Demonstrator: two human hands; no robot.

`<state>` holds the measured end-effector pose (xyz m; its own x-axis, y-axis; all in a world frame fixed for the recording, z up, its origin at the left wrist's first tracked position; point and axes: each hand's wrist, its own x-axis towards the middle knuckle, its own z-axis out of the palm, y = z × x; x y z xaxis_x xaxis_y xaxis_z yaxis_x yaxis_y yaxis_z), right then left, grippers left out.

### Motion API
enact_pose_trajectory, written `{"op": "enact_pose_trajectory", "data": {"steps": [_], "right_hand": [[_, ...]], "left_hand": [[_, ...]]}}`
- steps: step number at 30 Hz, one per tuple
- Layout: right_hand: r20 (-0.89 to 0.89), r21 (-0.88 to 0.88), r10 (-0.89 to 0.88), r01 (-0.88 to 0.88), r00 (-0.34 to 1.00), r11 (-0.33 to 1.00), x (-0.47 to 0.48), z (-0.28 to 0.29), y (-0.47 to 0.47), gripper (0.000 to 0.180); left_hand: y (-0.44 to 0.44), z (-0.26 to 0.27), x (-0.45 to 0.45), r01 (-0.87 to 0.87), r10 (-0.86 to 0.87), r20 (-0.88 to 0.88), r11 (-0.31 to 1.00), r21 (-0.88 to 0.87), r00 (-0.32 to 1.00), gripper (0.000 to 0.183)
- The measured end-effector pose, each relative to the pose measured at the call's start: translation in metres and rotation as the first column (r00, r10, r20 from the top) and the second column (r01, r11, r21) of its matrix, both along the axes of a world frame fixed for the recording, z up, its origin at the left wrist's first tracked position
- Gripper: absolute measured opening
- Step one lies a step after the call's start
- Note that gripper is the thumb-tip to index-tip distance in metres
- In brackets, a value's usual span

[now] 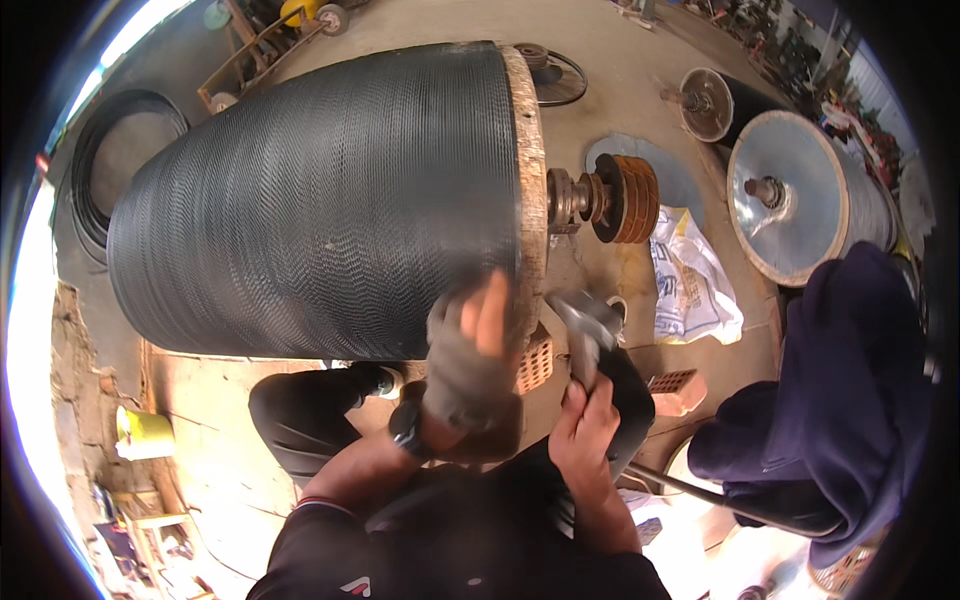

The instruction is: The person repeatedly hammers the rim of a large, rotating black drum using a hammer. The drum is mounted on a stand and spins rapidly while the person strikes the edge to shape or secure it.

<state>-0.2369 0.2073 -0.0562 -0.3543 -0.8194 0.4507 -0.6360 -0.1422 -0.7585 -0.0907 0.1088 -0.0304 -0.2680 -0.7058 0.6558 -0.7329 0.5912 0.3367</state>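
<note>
My right hand [585, 424] grips the handle of a hammer [585, 319], its blurred metal head raised beside the drum's end. My left hand [472, 352], in a grey fingerless glove, is at the lower right edge of a large drum [322, 202]. Motion blur hides whether its fingertips hold anything or touch the drum. Fine ridges cover the drum's black surface, and a pale, rough rim [531, 187] runs round its right end. From that end a shaft carries a rusty grooved pulley [628, 199].
Perforated bricks [675, 391] lie near my right knee, with a white printed sack [691, 281] beyond. Another drum with a metal end [787, 199] stands at right, above dark blue cloth [825, 420]. A yellow bucket [144, 433] is at left; a black coil [90, 180] lies behind the drum.
</note>
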Motion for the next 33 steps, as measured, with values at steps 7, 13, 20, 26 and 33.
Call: {"op": "enact_pose_trajectory", "data": {"steps": [7, 13, 20, 26, 33], "right_hand": [[-0.035, 0.075, 0.056, -0.053, 0.998, 0.996, -0.005, -0.008, 0.0, 0.03], [-0.235, 0.28, 0.04, 0.028, 0.971, 0.96, 0.003, -0.001, -0.002, 0.021], [-0.093, -0.381, -0.014, -0.023, 0.996, 0.924, 0.003, 0.004, -0.001, 0.029], [-0.048, 0.091, 0.023, -0.019, 0.999, 0.996, 0.008, -0.006, 0.0, 0.036], [-0.474, 0.197, -0.05, 0.161, 0.879, 0.967, 0.007, -0.007, -0.001, 0.032]], "left_hand": [[0.061, -0.085, 0.064, 0.48, -0.318, -0.359, 0.573, 0.664, 0.877, 0.028], [0.078, -0.115, 0.068, 0.504, -0.225, -0.495, 0.664, 0.552, 0.839, 0.022], [0.074, -0.123, 0.069, 0.334, -0.448, 0.117, 0.794, 0.508, 0.886, 0.013], [0.065, -0.097, 0.053, 0.092, -0.405, 0.37, 0.768, 0.634, 0.836, 0.024], [0.058, -0.063, 0.058, 0.16, -0.324, 0.039, 0.562, 0.811, 0.945, 0.024]]}}
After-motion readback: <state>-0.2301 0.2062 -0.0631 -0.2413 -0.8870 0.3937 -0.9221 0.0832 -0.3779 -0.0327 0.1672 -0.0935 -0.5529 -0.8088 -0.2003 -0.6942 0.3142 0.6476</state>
